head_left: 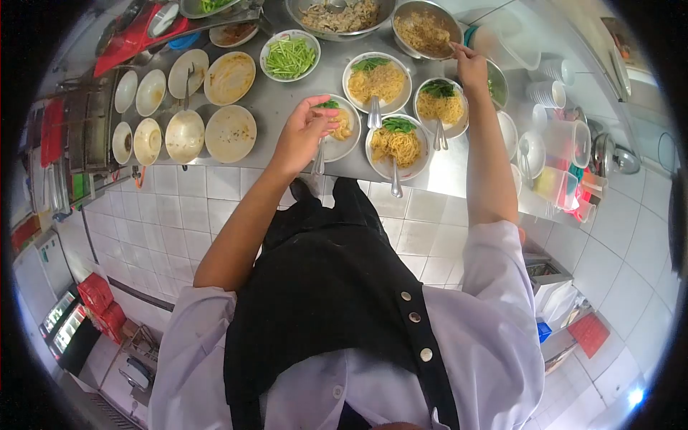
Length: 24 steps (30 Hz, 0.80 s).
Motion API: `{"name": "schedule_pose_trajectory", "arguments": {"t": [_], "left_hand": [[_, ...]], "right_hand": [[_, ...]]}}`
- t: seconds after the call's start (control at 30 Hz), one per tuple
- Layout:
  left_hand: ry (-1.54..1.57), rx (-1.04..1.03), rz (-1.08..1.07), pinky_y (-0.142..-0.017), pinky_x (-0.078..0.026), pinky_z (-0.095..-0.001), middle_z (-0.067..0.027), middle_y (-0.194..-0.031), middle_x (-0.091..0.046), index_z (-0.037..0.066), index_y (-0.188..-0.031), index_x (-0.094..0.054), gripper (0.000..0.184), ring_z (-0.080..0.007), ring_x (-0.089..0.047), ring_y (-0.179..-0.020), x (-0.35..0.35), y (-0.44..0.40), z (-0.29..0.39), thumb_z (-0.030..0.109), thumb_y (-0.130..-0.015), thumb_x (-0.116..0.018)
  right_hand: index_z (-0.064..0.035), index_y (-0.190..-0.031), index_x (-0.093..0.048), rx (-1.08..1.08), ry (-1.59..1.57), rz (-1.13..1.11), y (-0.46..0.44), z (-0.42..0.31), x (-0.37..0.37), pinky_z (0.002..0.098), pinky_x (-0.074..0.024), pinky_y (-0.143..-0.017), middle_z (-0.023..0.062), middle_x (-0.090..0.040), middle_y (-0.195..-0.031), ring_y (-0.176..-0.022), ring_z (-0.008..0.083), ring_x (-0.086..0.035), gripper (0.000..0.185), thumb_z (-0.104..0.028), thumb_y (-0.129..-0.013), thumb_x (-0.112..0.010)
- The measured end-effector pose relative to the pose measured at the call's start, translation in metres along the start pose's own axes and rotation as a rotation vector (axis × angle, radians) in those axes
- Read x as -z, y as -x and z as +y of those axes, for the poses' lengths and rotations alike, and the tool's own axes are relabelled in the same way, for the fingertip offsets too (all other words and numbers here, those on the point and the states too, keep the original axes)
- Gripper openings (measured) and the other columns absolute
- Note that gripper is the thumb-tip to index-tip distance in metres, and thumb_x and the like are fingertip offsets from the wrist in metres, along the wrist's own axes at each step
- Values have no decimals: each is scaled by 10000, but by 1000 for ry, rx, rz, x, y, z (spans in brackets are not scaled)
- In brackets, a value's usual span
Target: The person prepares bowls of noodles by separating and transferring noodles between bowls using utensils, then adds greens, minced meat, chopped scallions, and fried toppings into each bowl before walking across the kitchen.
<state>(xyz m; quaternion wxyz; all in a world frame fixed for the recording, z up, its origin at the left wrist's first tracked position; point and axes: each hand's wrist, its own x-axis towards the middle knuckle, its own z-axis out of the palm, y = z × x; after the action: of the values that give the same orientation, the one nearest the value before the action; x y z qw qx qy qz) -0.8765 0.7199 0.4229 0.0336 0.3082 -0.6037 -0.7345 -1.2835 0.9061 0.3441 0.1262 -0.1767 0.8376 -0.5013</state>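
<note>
My left hand (302, 130), fingers apart and holding nothing I can see, hovers over the left side of a bowl of noodles with greens (342, 129). My right hand (471, 68) reaches to the rim of a steel bowl of brown minced topping (423, 33). Its fingers are pressed together; what they grip is too small to make out. Between my hands stand more noodle bowls: a far one (378, 82), a near one (396, 148) and a right one (441, 107). Each has dark greens, and cutlery (395, 183) leans out over the rims.
Several used, stained bowls (229, 134) stand at the left of the steel counter. At the back are a bowl of chopped green vegetable (290, 59) and a large bowl of mushroom-like pieces (340, 16). Plastic containers (566, 140) and stacked cups (547, 94) line the right.
</note>
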Motion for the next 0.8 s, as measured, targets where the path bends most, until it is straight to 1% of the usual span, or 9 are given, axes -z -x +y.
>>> {"name": "schedule_pose_trajectory", "arguments": {"t": [0.13, 0.23, 0.33, 0.4, 0.43, 0.47, 0.53, 0.73, 0.8], "left_hand": [[8, -5, -7, -1032, -517, -364, -146, -1369, -663, 62, -1514, -472, 441, -230, -701, -1192, 1, 4, 1, 112, -1077, -472], [3, -12, -20, -1030, -516, -363, -147, -1370, -663, 62, -1513, -475, 446, -231, -699, -1195, 2, 6, 1, 111, -1070, -469], [-2, -16, -44, -1027, -516, -366, -145, -1374, -662, 66, -1509, -482, 446, -230, -698, -1195, 5, 9, -3, 110, -1066, -466], [6, -11, -58, -1012, -515, -361, -145, -1360, -664, 61, -1501, -488, 434, -228, -700, -1175, 6, 9, -10, 119, -1071, -476], [14, -6, -64, -998, -515, -356, -147, -1344, -668, 54, -1495, -490, 425, -226, -702, -1156, 7, 8, -15, 128, -1077, -486], [21, 0, -70, -985, -515, -350, -149, -1328, -672, 48, -1489, -493, 416, -225, -705, -1138, 7, 8, -18, 137, -1083, -497], [-6, 22, -82, -989, -513, -359, -147, -1324, -673, 50, -1486, -496, 412, -224, -705, -1135, 4, 11, -16, 142, -1084, -493], [-62, 36, -132, -994, -510, -363, -142, -1313, -673, 47, -1476, -504, 405, -220, -705, -1131, -6, 9, -16, 148, -1083, -493], [-67, 42, -150, -991, -512, -358, -142, -1312, -672, 45, -1474, -506, 406, -219, -704, -1131, -12, 9, -17, 149, -1082, -494]], "right_hand": [[-20, -1288, -763, -134, -345, -123, 24, -18, 17, 248, -429, -593, -9, -686, -816, -627, 61, -517, 364, -190, -993, -632], [-9, -1218, -768, -184, -334, -139, 92, -62, 27, 229, -326, -518, -52, -612, -757, -576, 21, -420, 319, -201, -996, -643], [-61, -956, -751, -233, -263, -218, 167, -46, 32, 225, -294, -510, -76, -603, -758, -577, 18, -429, 234, -251, -1020, -630], [-62, -1201, -798, -301, -236, -183, 217, -29, 24, 240, -372, -538, -29, -661, -814, -597, 39, -471, 279, -217, -1039, -632], [-61, -1320, -753, -300, -25, -112, 240, -31, 14, 283, -452, -614, -12, -663, -816, -647, 73, -518, 324, -180, -1054, -610], [-62, -1287, -764, -44, 45, -41, 263, -13, 5, 330, -491, -698, 31, -649, -783, -687, 168, -586, 299, -119, -1064, -573], [-69, -1298, -756, 117, 245, 9, 297, -1, -7, 373, -518, -744, 111, -650, -849, -743, 271, -625, 355, 12, -994, -591], [-105, -1362, -720, 232, 440, 66, 331, -7, -17, 426, -543, -787, 171, -627, -1007, -878, 323, -636, 612, 130, -803, -635], [-111, -1341, -728, 214, 418, 64, 335, -11, -16, 414, -545, -787, 150, -630, -1008, -861, 320, -640, 538, 117, -862, -636]]}}
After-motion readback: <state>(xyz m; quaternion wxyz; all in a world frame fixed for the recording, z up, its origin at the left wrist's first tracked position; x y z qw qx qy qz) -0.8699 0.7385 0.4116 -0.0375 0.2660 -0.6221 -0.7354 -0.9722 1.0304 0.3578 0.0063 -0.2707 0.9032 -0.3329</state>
